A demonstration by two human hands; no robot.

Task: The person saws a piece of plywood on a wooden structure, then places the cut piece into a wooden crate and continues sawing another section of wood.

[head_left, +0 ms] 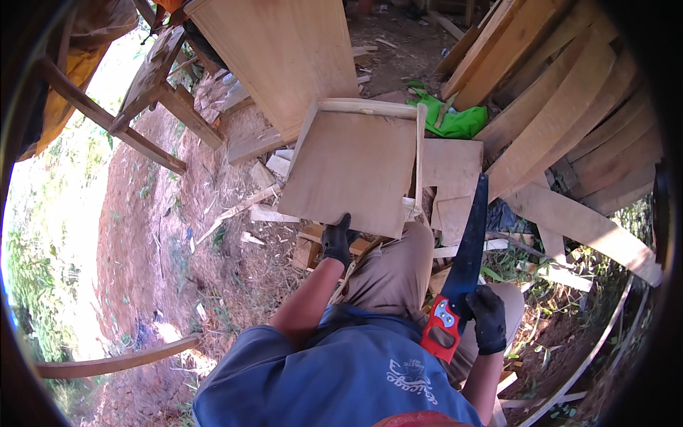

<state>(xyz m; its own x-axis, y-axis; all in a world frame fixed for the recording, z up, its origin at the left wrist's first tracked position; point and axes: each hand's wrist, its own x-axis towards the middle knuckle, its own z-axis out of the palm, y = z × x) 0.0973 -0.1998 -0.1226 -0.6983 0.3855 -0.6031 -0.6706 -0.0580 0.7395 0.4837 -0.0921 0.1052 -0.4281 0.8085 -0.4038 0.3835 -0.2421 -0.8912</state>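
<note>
A shallow wooden tray-like box (348,160) with a thin plywood panel and raised rims along its far and right sides lies tilted in front of my knees. My left hand (337,240), in a dark glove, grips the panel's near edge; the thumb rests on top and the other fingers are mostly hidden. In my right hand (488,318), also gloved, is a hand saw (470,245) with a dark blade and a red handle. The fingers close on the blade's heel beside the handle, and the blade points away, past the box's right side.
A large wooden panel (284,64) leans behind the box. Curved planks (562,107) are stacked at the right, near a green plastic bag (459,122). A wooden frame (153,92) stands at far left. Offcuts (267,213) litter the dirt; a curved strip (117,364) lies lower left.
</note>
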